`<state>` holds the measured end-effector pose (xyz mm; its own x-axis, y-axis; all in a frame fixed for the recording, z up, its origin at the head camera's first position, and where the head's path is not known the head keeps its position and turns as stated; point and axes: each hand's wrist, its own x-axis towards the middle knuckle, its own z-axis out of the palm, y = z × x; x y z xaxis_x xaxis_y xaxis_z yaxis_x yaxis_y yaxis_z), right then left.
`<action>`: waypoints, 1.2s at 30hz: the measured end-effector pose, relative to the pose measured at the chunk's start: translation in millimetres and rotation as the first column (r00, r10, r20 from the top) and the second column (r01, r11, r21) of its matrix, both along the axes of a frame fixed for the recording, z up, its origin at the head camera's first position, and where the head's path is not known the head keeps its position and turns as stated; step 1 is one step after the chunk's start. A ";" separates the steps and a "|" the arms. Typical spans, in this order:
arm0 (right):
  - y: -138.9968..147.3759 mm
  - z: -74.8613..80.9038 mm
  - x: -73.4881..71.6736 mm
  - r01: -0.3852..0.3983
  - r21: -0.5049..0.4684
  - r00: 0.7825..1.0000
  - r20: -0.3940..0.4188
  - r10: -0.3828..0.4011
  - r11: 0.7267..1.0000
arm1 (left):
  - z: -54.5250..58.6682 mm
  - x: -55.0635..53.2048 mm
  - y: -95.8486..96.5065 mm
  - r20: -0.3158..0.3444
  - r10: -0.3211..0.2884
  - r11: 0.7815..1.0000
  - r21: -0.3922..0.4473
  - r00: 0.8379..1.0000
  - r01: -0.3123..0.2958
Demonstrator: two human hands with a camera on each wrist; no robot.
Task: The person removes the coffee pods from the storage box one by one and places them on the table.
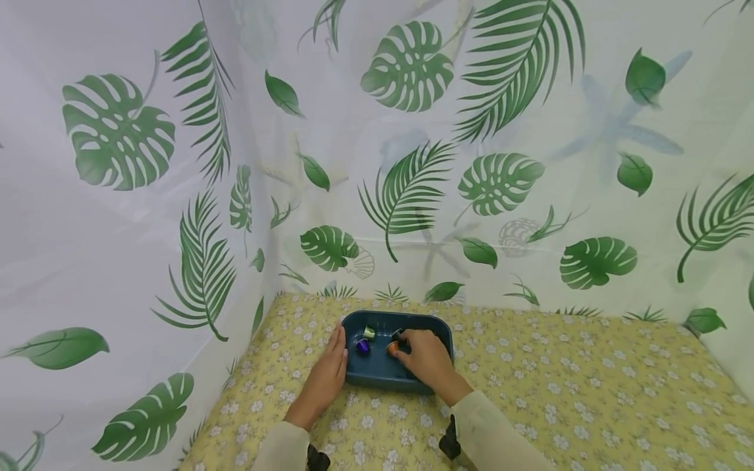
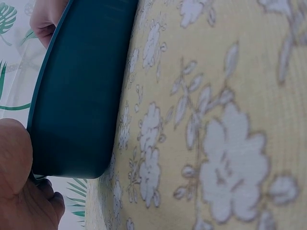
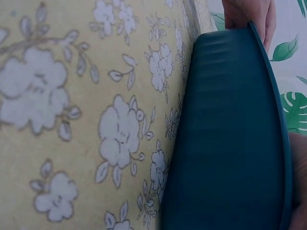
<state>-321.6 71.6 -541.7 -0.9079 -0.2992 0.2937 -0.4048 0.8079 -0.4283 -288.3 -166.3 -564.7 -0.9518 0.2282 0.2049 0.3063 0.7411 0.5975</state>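
A dark blue tub [image 1: 383, 381] lies on the cloth with several small coffee capsules inside. A light green capsule [image 1: 368, 332] and a purple capsule [image 1: 362, 346] sit at its left. My left hand [image 1: 326, 366] holds the tub's left end; in the left wrist view its fingers curl below the rim. Reaching in from the right, my right hand [image 1: 430, 358] has its thumb at an orange capsule [image 1: 392, 348] and its index fingertip at a dark capsule [image 1: 397, 333]. Whether it pinches either one cannot be seen. Both wrist views show the tub's outer wall [image 2: 81, 96], not the capsules.
A yellow flowered cloth [image 1: 559, 392] covers the table under the tub. White sheets with green leaf prints hang as a back wall [image 1: 406, 196] and a left wall [image 1: 135, 261]. A dark wrist camera [image 1: 450, 439] sits at the right sleeve.
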 end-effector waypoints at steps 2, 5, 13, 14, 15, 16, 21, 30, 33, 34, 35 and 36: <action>-0.3 0.0 -1.5 0.000 -0.010 1.000 0.002 0.000 1.000 | -0.3 -0.8 -0.1 -0.004 -0.006 1.000 0.006 1.000 0.006; -0.5 -1.4 -3.1 0.007 -0.008 1.000 0.006 -0.007 1.000 | -1.3 -1.4 0.0 -0.001 -0.013 1.000 -0.002 1.000 0.013; -3.7 -6.2 -5.4 -0.006 -0.004 1.000 0.000 0.006 1.000 | -4.6 0.6 0.8 -0.019 -0.020 1.000 -0.005 1.000 0.020; -4.1 -6.7 -5.6 -0.008 0.000 1.000 0.000 0.008 1.000 | -4.8 0.9 0.8 -0.021 -0.022 1.000 -0.005 1.000 0.022; -4.7 -7.3 -6.1 -0.013 0.000 1.000 -0.002 0.013 1.000 | -4.8 1.1 0.7 -0.017 -0.022 1.000 -0.009 1.000 0.022; -5.1 -7.6 -6.4 -0.015 0.000 1.000 0.000 0.015 1.000 | -4.6 1.5 0.6 -0.016 -0.023 1.000 -0.010 1.000 0.023; -7.2 -6.5 -9.3 -0.021 -0.005 1.000 0.006 0.021 1.000 | -0.3 2.3 -0.4 -0.016 -0.023 1.000 -0.005 1.000 0.023; -13.1 -7.0 -14.3 -0.033 0.003 0.999 0.025 0.033 0.999 | -0.1 0.8 -2.7 -0.024 -0.014 1.000 -0.016 1.000 0.013; -15.1 -8.3 -15.6 -0.043 -0.007 0.999 0.032 0.043 0.999 | -0.7 0.5 -3.0 -0.010 -0.009 1.000 -0.020 1.000 0.009; -15.7 -8.8 -16.0 -0.046 -0.011 0.998 0.035 0.047 0.999 | -0.6 0.4 -3.0 -0.009 -0.008 1.000 -0.019 1.000 0.007; -16.2 -9.3 -16.6 -0.050 -0.015 0.998 0.033 0.051 0.999 | -0.5 0.5 -2.9 -0.002 -0.006 1.000 -0.021 1.000 0.006; -16.5 -9.8 -17.1 -0.055 -0.014 0.998 0.027 0.056 0.998 | 0.0 0.8 -2.8 0.003 -0.004 1.000 -0.020 1.000 0.004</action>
